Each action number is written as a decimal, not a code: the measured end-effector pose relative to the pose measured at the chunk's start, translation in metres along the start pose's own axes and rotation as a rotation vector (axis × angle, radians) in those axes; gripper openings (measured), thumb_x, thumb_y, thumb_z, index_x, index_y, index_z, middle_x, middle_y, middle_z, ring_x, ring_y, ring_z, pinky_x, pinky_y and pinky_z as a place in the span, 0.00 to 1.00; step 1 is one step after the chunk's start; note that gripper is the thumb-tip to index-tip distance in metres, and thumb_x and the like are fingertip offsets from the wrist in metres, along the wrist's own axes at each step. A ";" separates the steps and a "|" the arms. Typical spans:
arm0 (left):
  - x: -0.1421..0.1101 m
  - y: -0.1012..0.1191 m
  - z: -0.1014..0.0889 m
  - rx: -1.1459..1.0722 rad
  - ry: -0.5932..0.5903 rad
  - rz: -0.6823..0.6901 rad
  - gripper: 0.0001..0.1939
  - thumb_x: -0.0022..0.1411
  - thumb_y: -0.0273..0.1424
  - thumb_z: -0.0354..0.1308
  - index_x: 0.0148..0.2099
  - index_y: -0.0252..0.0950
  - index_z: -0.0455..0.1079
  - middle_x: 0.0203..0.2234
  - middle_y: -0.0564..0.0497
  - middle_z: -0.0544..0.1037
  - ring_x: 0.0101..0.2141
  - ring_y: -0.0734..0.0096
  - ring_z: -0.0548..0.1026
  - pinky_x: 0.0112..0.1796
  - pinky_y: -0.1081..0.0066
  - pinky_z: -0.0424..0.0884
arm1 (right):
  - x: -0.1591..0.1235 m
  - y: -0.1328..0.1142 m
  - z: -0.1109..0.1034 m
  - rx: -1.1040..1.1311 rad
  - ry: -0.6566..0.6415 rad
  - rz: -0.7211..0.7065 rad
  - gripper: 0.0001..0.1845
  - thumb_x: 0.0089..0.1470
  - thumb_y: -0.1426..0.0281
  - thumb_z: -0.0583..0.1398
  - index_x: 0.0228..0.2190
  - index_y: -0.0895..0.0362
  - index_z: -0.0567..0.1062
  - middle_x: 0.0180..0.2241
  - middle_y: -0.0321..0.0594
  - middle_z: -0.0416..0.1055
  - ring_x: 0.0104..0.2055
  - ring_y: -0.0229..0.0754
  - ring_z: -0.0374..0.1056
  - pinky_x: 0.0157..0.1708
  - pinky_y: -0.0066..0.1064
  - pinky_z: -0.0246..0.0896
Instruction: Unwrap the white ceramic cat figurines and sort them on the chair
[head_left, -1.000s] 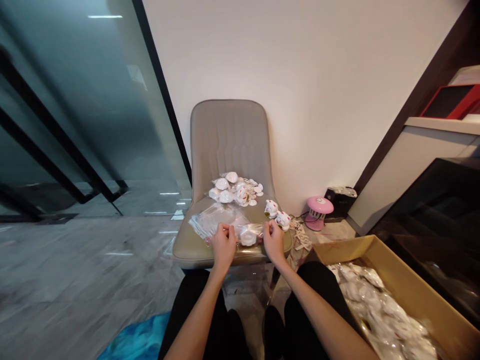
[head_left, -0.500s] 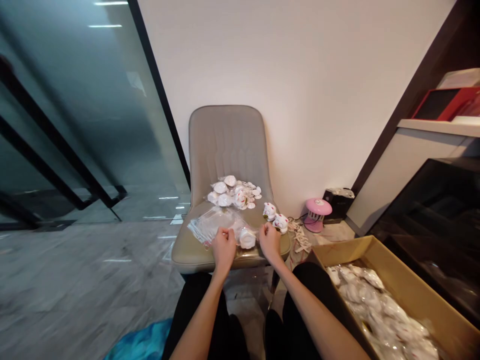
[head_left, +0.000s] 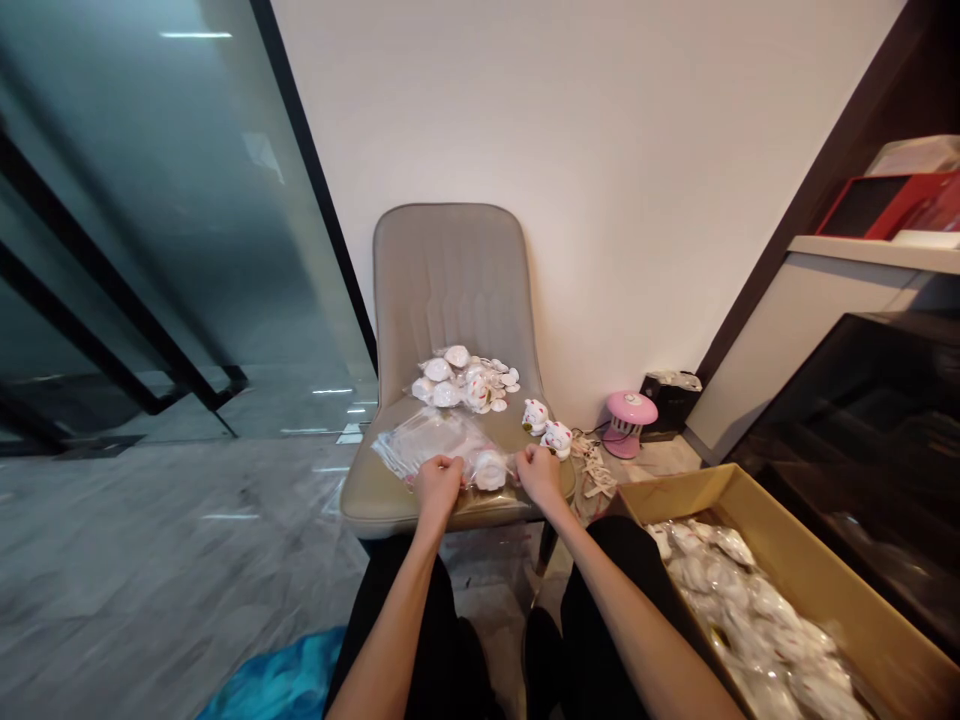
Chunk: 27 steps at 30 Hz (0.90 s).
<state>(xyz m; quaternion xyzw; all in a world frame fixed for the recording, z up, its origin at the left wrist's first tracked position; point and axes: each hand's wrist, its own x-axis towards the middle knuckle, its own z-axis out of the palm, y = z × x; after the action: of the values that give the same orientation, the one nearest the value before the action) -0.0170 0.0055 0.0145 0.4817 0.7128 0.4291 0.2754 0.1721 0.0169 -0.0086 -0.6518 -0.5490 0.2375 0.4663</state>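
Note:
Between my two hands is a clear plastic bag with a white round figurine (head_left: 491, 471) inside, at the front of the chair seat. My left hand (head_left: 438, 486) pinches the bag's left side, and my right hand (head_left: 538, 473) pinches its right side. Just beyond my left hand lies a fanned stack of flat clear bags (head_left: 427, 440). Two white cat figurines (head_left: 556, 439) with red marks stand unbagged near the seat's right edge, close to my right hand. Farther back sits a pile of bagged figurines (head_left: 448, 380) beside several small white discs (head_left: 504, 379).
The grey-beige chair (head_left: 450, 265) stands against a white wall. To the right, a cardboard box (head_left: 817, 540) holds many bagged figurines. A pink lamp-like device (head_left: 631, 420) and a black box (head_left: 670, 405) are on the floor. Blue fabric (head_left: 277, 680) lies at lower left.
Both hands keep their pinch on the bag, with only slight shifts. The whole view has moved a little, so everything appears slightly farther left and higher.

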 end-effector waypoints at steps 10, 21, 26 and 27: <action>-0.006 -0.011 -0.001 -0.261 -0.012 -0.084 0.12 0.47 0.40 0.61 0.27 0.37 0.70 0.17 0.51 0.76 0.20 0.66 0.76 0.25 0.70 0.66 | -0.007 0.001 0.000 -0.013 -0.048 -0.010 0.19 0.57 0.65 0.55 0.15 0.52 0.66 0.14 0.35 0.68 0.19 0.38 0.63 0.25 0.28 0.52; -0.009 -0.010 -0.006 -0.470 -0.038 -0.062 0.20 0.48 0.48 0.63 0.29 0.35 0.69 0.17 0.54 0.72 0.18 0.74 0.70 0.20 0.74 0.65 | -0.006 -0.002 0.003 -0.004 -0.012 0.005 0.23 0.62 0.61 0.52 0.16 0.52 0.67 0.16 0.37 0.70 0.21 0.41 0.66 0.26 0.29 0.53; -0.021 -0.004 -0.013 -0.195 0.255 0.223 0.17 0.63 0.45 0.53 0.39 0.36 0.70 0.31 0.45 0.78 0.32 0.61 0.76 0.37 0.62 0.73 | -0.015 -0.020 -0.009 -0.097 0.073 -0.045 0.19 0.63 0.58 0.53 0.27 0.55 0.75 0.23 0.44 0.74 0.27 0.47 0.70 0.30 0.33 0.58; -0.027 -0.002 -0.016 -0.117 0.314 0.302 0.16 0.64 0.43 0.52 0.42 0.35 0.70 0.34 0.43 0.78 0.37 0.58 0.76 0.42 0.59 0.72 | -0.019 -0.025 -0.013 -0.120 0.118 -0.100 0.17 0.63 0.59 0.54 0.33 0.56 0.77 0.26 0.46 0.75 0.30 0.48 0.71 0.32 0.34 0.60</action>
<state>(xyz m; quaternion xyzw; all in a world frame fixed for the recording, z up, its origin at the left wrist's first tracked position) -0.0206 -0.0252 0.0197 0.4932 0.6407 0.5758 0.1212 0.1650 -0.0061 0.0153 -0.6633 -0.5657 0.1419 0.4689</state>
